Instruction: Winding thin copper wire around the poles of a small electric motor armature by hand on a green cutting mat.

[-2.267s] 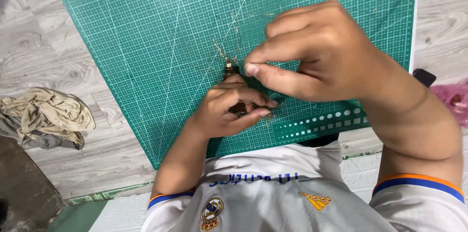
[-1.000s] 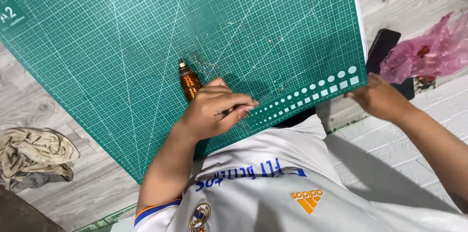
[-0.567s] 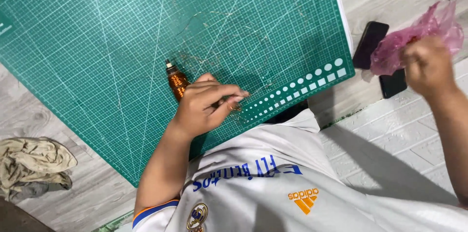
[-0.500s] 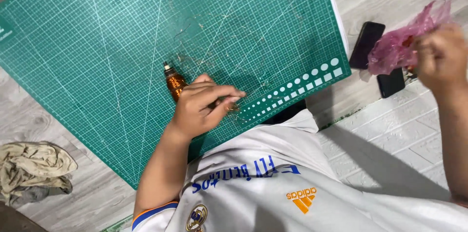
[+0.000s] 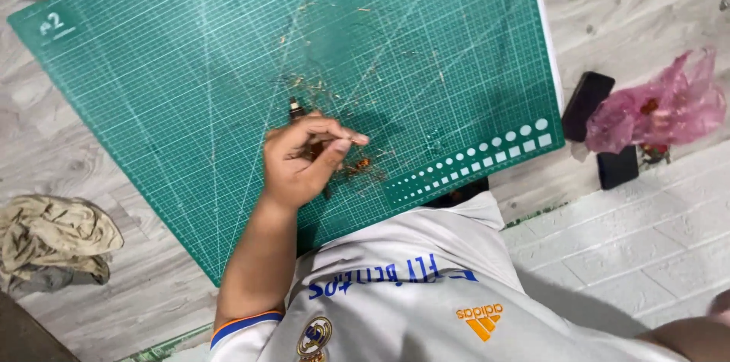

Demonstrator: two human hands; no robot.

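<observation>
My left hand [image 5: 300, 164] pinches a small amber tool [image 5: 296, 111] on the green cutting mat [image 5: 152, 88]; right hand unseen. One-handed, it might slip.

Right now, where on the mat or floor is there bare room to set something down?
The green cutting mat is free left of the left hand, and along its far right. Crowded: wire scraps by the fingers, and the floor right of the mat with pink bag and dark phones.

left hand [image 5: 304, 160] curled, fingertips pinched, forearm extended forward
</observation>
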